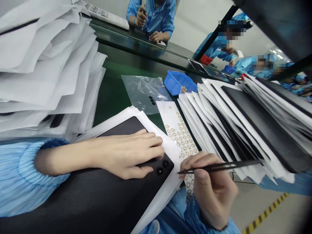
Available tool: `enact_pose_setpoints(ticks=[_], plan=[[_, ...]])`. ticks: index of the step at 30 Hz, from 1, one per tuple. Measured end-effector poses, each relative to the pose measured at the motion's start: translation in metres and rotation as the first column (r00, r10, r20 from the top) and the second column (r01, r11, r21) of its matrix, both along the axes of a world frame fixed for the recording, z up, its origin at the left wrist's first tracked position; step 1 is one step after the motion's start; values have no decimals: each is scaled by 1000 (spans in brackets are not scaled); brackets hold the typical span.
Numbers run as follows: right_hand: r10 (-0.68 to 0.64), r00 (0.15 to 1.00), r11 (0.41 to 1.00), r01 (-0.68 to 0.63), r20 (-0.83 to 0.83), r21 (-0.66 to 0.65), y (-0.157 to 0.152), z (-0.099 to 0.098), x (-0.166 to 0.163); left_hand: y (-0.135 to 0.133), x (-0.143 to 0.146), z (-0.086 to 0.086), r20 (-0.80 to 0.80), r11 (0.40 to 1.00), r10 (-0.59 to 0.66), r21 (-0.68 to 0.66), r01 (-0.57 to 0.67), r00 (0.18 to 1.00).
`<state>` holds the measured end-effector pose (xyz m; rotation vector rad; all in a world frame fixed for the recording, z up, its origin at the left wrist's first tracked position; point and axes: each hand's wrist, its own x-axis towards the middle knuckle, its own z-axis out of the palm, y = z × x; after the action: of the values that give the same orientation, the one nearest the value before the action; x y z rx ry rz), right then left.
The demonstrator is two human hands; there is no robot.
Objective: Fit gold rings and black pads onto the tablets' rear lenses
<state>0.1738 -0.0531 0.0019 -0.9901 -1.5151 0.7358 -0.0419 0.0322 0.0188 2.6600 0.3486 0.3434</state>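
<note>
A black tablet back panel [97, 198] with two round camera rings [162, 167] at its corner lies on white paper sheets [168, 143]. My left hand [136, 154] rests palm down on it, fingers lying loosely beside the rings. Just right of that corner, my right hand [212, 188] is closed around black tweezers [219, 166], whose tips point left. A white sheet of small ring-shaped stickers [179, 130] runs under the right hand's fingers. Nothing shows between the tweezer tips.
Paper-wrapped panels [48, 65] are piled at left; another stack of black panels and paper [255, 120] leans at right. Behind the stickers are a blue bin [177, 83] with small rings and a clear plastic bag [143, 89] with several black rings. Co-workers in blue [156, 19] sit beyond.
</note>
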Motion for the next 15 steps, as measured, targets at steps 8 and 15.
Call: enact_pose_setpoints(ticks=[8,15], plan=[[-97,862,979,-7,497,202,81,70,8,-4,0,-5,70,993,26,114,-33,997],[16,933,995,-51,361,88,198,21,-61,-5,-1,-6,74,985,51,163,-63,996]])
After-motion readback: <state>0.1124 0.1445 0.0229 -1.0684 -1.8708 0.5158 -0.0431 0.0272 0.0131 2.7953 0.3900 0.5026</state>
